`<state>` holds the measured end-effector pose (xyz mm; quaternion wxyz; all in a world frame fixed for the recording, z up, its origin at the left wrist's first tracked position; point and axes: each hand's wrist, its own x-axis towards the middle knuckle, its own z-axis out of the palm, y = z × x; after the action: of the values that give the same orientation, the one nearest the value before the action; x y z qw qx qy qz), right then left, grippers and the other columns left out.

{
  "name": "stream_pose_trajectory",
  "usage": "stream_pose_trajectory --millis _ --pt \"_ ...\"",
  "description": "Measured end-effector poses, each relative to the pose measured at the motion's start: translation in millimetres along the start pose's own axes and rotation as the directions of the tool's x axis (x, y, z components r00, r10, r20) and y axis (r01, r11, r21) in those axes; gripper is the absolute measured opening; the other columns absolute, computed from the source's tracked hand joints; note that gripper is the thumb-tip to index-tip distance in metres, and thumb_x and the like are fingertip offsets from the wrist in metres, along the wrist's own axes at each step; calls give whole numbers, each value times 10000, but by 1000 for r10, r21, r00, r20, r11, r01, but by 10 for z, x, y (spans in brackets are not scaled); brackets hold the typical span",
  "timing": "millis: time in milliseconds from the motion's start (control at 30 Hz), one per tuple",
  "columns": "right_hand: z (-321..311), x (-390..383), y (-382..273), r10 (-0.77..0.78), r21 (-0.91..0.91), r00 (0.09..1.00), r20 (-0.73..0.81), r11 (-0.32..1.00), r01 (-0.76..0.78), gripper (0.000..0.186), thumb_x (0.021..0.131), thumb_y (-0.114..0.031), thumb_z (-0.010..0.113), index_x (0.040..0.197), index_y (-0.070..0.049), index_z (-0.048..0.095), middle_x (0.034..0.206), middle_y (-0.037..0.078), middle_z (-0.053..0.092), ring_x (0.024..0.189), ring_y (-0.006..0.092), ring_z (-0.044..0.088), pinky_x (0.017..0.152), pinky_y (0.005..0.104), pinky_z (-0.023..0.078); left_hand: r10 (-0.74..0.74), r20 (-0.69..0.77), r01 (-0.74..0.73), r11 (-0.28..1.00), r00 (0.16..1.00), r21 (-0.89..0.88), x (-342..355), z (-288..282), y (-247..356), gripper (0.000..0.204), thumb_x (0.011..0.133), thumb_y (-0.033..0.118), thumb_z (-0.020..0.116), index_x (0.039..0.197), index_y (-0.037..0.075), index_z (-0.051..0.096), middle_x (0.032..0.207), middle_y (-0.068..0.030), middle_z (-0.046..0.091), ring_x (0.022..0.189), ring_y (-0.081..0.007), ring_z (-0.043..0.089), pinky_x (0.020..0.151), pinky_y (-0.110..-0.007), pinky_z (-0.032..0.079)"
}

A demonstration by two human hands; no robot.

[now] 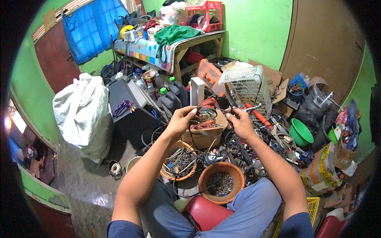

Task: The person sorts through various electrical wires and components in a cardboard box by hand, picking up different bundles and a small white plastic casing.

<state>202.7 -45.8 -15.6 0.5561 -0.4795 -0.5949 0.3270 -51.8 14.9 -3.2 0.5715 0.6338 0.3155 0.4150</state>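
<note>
My left hand pinches a thin black cable in front of me. My right hand has its fingers closed around a dark piece, perhaps a cable end or small tool, too small to name. Just below and between both hands is a cardboard box holding coloured wires. An orange bowl of tangled cables sits lower left, and a clay pot of small metal bits is in front of my legs. A red-handled tool lies just right of my right hand.
Around me are a white sack, black jugs, a wire rack, a green basin, a taped box and many loose parts. A cluttered table stands behind. A brown door is at right.
</note>
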Motion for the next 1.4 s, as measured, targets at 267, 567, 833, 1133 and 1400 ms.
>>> stream_pose_trajectory --millis 267,567,833,1133,1400 --pt "107 26 -117 -42 42 997 58 998 39 201 1025 -154 547 1020 17 651 834 71 689 767 107 618 716 275 505 -35 -38 37 996 999 77 -35 5 3 260 992 58 582 1224 -51 625 1078 -111 709 951 -143 670 858 -293 541" --pt "108 86 -164 94 68 984 153 992 -106 194 1040 -181 532 949 -16 576 702 13 584 630 70 510 580 245 408 116 6 -113 960 993 258 -63 207 118 461 938 135 682 1365 23 548 1166 -155 682 1100 -206 636 976 -350 504" --pt "168 4 -385 22 108 996 84 994 -31 188 983 -130 629 1066 10 535 795 48 662 723 76 594 651 241 467 138 -22 -122 927 990 356 -140 296 278 338 908 135 724 1210 -1 659 1049 -100 727 861 -117 663 769 -300 553" --pt "100 -44 -327 -137 -51 981 138 988 145 125 909 -66 690 987 17 639 888 72 690 896 131 646 828 299 503 616 -36 -472 639 787 607 -180 448 268 444 815 121 780 1233 63 643 1104 -89 633 1064 -253 644 932 -371 513" --pt "91 -80 -378 -163 -53 969 187 983 176 126 883 -66 705 976 18 696 904 85 708 882 136 652 821 300 499 463 214 -489 632 860 601 -123 336 178 230 839 55 714 1062 3 697 988 -174 716 911 -312 713 806 -383 544"
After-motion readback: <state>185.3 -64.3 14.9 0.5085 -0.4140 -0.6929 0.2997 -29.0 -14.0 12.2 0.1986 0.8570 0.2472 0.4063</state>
